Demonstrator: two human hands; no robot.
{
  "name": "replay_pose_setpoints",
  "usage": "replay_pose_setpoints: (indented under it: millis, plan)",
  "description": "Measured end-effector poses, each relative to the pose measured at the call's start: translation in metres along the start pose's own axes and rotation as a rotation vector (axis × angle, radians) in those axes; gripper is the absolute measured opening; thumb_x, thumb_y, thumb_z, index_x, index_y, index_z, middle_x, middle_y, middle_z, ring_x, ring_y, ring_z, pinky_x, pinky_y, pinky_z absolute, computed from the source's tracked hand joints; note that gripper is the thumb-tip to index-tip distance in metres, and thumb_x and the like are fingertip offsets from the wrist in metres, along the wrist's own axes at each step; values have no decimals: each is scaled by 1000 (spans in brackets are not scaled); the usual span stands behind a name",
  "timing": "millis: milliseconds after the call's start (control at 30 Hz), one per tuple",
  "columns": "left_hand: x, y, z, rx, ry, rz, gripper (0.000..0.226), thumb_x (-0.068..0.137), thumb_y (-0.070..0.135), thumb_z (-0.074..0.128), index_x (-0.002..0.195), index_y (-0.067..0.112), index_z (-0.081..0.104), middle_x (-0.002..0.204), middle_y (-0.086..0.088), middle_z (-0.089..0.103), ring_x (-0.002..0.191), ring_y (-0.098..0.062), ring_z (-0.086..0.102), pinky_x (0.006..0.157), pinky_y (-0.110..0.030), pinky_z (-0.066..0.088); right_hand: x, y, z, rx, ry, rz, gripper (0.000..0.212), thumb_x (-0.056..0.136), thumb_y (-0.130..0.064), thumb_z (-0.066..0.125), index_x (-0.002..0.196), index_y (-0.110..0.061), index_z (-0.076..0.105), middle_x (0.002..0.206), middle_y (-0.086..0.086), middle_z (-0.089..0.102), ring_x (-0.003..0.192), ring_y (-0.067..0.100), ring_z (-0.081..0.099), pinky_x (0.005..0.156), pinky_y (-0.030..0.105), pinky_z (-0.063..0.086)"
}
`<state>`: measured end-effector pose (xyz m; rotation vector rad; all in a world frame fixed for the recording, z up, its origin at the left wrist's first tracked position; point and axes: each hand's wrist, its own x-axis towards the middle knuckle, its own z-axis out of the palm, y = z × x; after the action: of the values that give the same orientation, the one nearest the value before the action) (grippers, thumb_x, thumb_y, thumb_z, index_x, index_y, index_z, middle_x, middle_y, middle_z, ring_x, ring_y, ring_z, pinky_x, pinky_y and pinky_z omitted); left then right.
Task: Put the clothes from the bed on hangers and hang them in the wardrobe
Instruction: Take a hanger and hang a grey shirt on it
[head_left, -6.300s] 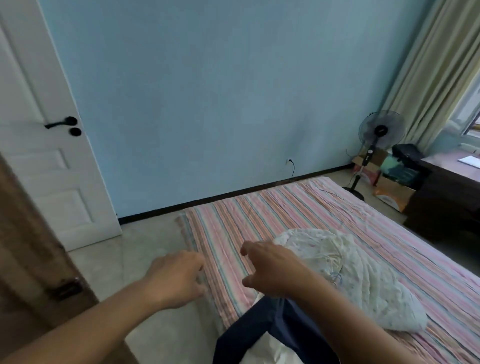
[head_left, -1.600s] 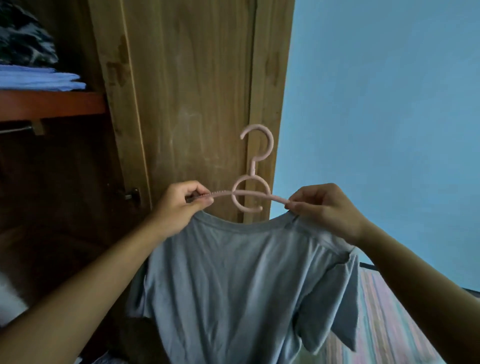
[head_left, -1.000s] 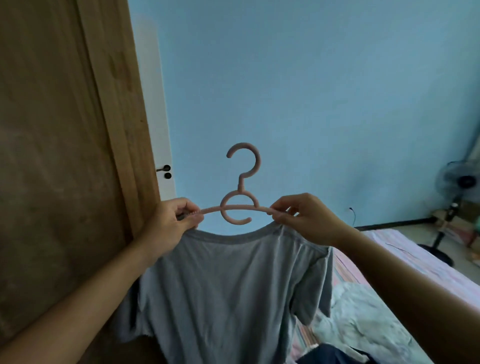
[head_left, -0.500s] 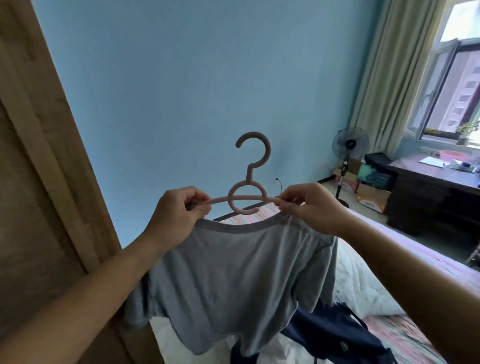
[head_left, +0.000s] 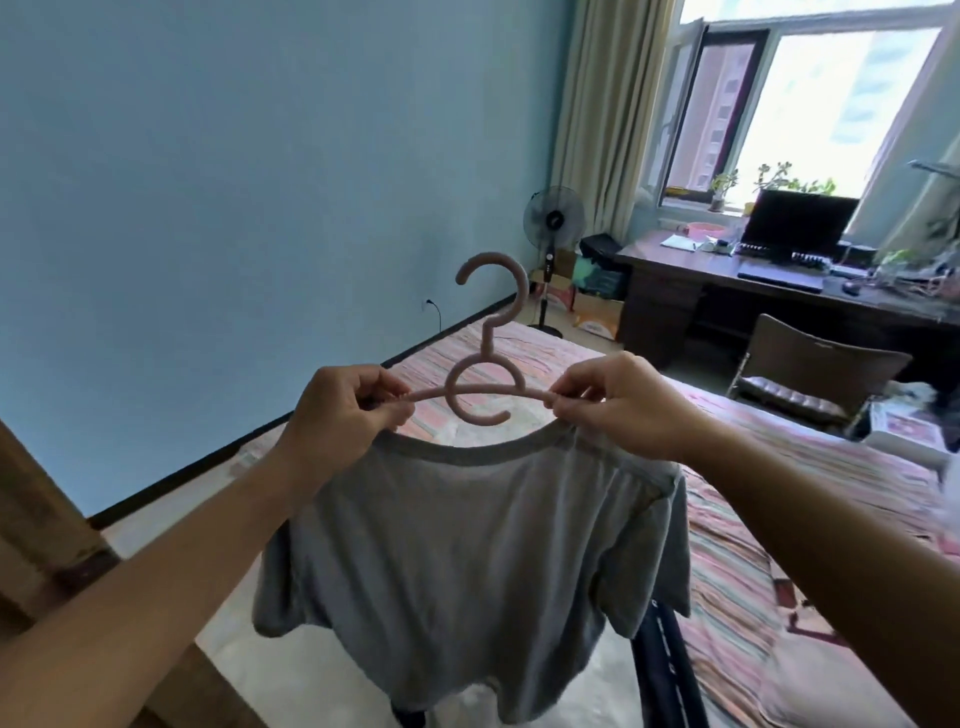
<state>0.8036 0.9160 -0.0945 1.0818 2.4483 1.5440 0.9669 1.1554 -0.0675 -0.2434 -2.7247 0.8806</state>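
Observation:
A grey T-shirt (head_left: 467, 561) hangs on a pink hanger (head_left: 485, 374) that I hold up at chest height over the bed (head_left: 737, 525). My left hand (head_left: 343, 415) pinches the hanger's left arm together with the shirt's shoulder. My right hand (head_left: 623, 400) pinches the right arm and the collar there. The hook points up and is free. A dark navy garment (head_left: 665, 670) lies on the bed below the shirt. Only a wooden edge of the wardrobe (head_left: 31, 525) shows at the far left.
The bed has a striped pink cover. A standing fan (head_left: 553, 218) is by the blue wall. A dark desk (head_left: 779, 291) with a monitor (head_left: 800, 223) stands under the window, a chair (head_left: 810, 369) before it. Cardboard boxes (head_left: 597, 306) sit on the floor.
My view has swung right from the wardrobe toward the bed, desk and window. Both hands keep holding the hanger with the grey T-shirt in the same grip.

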Motion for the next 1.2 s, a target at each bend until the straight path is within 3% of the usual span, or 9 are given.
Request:
replay_pose_setpoints:
  millis: [233,433,600,733,833,900,1067,1200]
  plan:
    - [24,-23,55,-43,-142,-16,17,81,9,78,83,25,73,73,8,74,71,-14,71,72,-27,60,-16,42,-4,-25,-49,139,13,92,-23,68,86,-33,72,79,-14,70,76,-5,62,64,12,42]
    - [51,-57,112,6,-257,-36,17,81,12,79,82,28,72,72,12,71,69,-8,68,62,-16,55,-8,103,11,-27,-87,231,9,91,-21,69,90,-23,77,80,-10,71,76,1,63,66,13,48]
    - [77,-94,166,31,-349,-157,7,81,11,78,82,18,75,70,3,71,59,-1,62,64,-20,51,9,169,35,-22,-154,320,9,90,-17,69,87,-18,78,76,-13,69,69,-4,60,64,11,43]
    - [102,-127,212,41,-411,-247,4,82,7,76,82,11,74,75,-3,72,66,-10,62,69,-26,49,32,227,58,-32,-193,390,10,89,-17,69,89,-16,79,79,-2,73,76,14,65,72,32,49]
    - [121,-152,247,50,-427,-293,3,82,5,75,83,8,74,74,0,69,66,-9,60,62,-15,45,49,270,73,-16,-240,437,12,89,-16,67,82,-22,75,79,-2,72,78,17,65,76,37,49]
    - [134,-169,270,53,-450,-325,3,83,6,74,85,9,74,74,2,68,66,-7,59,63,-17,45,61,298,84,-2,-255,460,15,89,-14,66,79,-22,73,78,0,72,78,17,64,77,39,50]
    - [168,-222,326,75,-497,-404,4,83,8,74,87,8,75,75,0,67,67,-8,57,61,-16,42,95,370,118,-19,-288,511,11,90,-15,67,86,-14,77,79,3,72,74,16,61,69,31,45]
    - [193,-276,369,118,-537,-460,3,83,14,75,82,17,75,75,-1,69,67,-10,57,67,-27,45,120,431,156,-10,-298,552,10,88,-13,67,83,-15,76,74,3,69,70,17,59,62,28,42]
